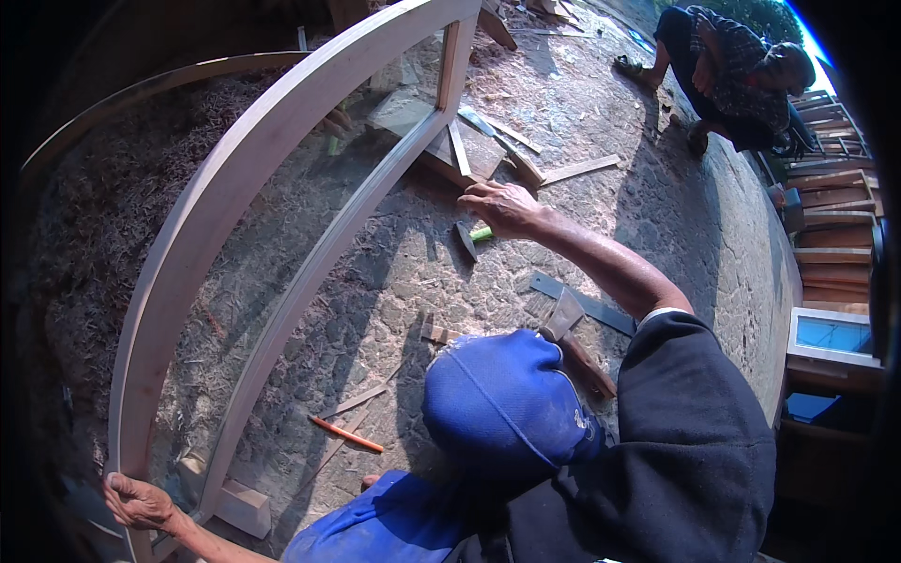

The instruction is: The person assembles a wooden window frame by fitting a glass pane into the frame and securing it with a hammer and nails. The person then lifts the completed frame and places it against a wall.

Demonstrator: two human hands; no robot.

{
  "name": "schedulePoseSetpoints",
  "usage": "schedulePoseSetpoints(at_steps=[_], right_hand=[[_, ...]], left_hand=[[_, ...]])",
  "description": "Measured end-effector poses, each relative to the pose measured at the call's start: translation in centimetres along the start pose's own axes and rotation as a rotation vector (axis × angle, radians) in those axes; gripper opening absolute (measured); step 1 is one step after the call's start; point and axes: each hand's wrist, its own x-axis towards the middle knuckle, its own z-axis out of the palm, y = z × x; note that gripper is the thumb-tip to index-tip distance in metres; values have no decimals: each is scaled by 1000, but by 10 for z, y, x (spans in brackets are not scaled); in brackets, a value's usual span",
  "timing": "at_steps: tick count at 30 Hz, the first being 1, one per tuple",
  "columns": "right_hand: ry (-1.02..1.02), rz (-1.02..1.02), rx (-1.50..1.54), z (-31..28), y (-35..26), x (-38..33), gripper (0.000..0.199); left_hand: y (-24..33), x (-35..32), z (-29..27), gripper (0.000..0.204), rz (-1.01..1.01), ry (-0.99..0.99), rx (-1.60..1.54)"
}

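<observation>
A curved wooden frame [202, 220] with a straight inner rail took up the left side of the scene, running from the near left to the far middle; what looked like a glass pane filled the space between the curve and the rail. The left hand [141, 504] grasped the frame's near end, its fingers wrapped over the curved edge. The right hand [507, 208] reached out near the far end of the rail with its fingers bent, close to a thin wooden strip [458, 148]; whether they grasped anything could not be told.

Just beyond that hand lay a long-bladed tool [502, 141] with a wooden handle, and a hammer [465, 242] with a green grip lay just on its near side. A flat metal blade [582, 302] and a wide-bladed scraper [565, 314] rested farther right. An orange pencil [347, 433] lay on the rough ground [394, 310] in the near middle, and a wooden block [244, 509] sat beside the frame's near end. Wood shavings [94, 272] covered the ground at the left. At the far right, another person [737, 80] sat near stacked timber [835, 239].
</observation>
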Motion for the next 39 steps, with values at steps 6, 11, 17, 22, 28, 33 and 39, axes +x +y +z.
schedulePoseSetpoints(at_steps=[6, 11, 17, 22, 28, 33, 39], right_hand=[[87, -47, -101, 121, 68, -38, 37], [164, -265, 66, 137, 83, -9, 7], [65, -310, 601, -93, -125, 10, 34], [281, -770, 347, -230, -392, 62, 41], [183, -1281, 457, -246, -633, 127, 43], [173, -1380, 285, -215, -736, 153, 45], [306, -1528, 335, -207, -781, 169, 43]], left_hand=[[30, 0, -13, 50, 5, 5, -116], [21, 4, -24, 51, 54, 39, -294], [-15, 16, -21, 54, -31, 127, -186], [-33, 8, -11, 43, -120, 244, -229], [-28, 6, -2, 39, -160, 448, -297], [-28, 5, -5, 36, -173, 501, -369], [-28, 1, -6, 37, -197, 464, -424]])
